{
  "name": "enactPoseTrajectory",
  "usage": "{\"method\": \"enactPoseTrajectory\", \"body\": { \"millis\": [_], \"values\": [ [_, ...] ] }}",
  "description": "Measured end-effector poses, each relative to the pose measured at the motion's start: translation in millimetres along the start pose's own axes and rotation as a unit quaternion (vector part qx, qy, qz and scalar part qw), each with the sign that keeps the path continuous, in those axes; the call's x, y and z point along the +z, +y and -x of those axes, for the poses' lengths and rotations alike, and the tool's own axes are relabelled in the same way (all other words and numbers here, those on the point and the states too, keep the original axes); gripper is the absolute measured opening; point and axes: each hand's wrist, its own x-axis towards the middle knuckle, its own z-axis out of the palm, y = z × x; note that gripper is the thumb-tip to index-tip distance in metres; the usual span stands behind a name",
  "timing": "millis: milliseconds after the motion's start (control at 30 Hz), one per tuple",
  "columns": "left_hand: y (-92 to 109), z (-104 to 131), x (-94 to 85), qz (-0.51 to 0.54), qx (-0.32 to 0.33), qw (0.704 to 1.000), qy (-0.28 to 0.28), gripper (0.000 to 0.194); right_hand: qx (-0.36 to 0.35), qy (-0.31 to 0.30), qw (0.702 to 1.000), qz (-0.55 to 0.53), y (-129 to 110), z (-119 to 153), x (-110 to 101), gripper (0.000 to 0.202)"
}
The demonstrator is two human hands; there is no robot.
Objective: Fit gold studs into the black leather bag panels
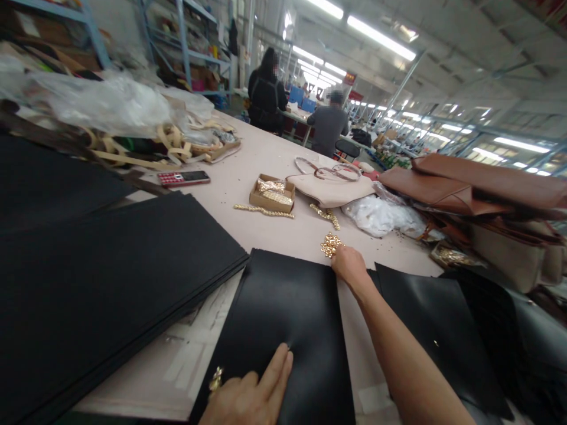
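Observation:
A black leather-like panel (283,307) lies in front of me on the table. My left hand (250,392) rests on it, two fingers stretched out and touching a small mark or hole near its middle; the other fingers are bent. Beside the bent fingers, near the panel's left edge, is a shiny gold metal fitting (216,379). Past the panel's far right corner, my right hand (349,265) is at a small pile of gold metal pieces (330,244). Its fingers are curled in at the pile, their tips hidden.
Stacked black sheets (110,265) lie left, more black panels (434,324) right. Farther back are a small cardboard box (270,200) of gold pieces, a keypad phone (183,178), a pale bag piece (332,186) and brown bags (478,183). Two people are beyond the table.

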Motion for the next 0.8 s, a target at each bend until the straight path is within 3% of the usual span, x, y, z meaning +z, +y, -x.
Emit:
{"method": "enactPoseTrajectory", "body": {
  "millis": [100, 167, 233, 333, 400, 567, 800],
  "values": [
    [-2.4, 0.9, -13.2, 0.062, 0.025, 0.998, -0.013, 0.072, -0.030, -0.035, 0.997, -0.061, 3.2, 22.8, -5.6, 0.028],
    [-4.4, 1.3, -17.1, 0.085, 0.036, 0.996, -0.013, 0.068, -0.057, -0.078, 0.989, -0.111, 1.3, 51.5, -5.2, 0.030],
    [-5.2, 1.9, -17.0, 0.087, 0.033, 0.996, -0.007, 0.066, -0.079, -0.140, 0.964, -0.211, -4.4, 88.5, -2.4, 0.032],
    [-4.4, 3.5, -13.7, 0.084, 0.040, 0.996, 0.014, 0.064, -0.092, -0.218, 0.903, -0.358, -16.6, 141.3, 3.4, 0.026],
    [-3.8, 4.7, -11.7, 0.082, 0.047, 0.995, 0.029, 0.063, -0.103, -0.222, 0.899, -0.362, -25.1, 163.6, 6.3, 0.021],
    [-3.1, 7.9, -9.2, 0.074, 0.045, 0.995, 0.056, 0.059, -0.130, -0.180, 0.926, -0.304, -40.0, 174.6, 7.1, 0.018],
    [-3.0, 8.4, -8.7, 0.077, 0.039, 0.994, 0.061, 0.058, -0.138, -0.180, 0.936, -0.271, -47.4, 169.7, 7.9, 0.017]
  ]
}}
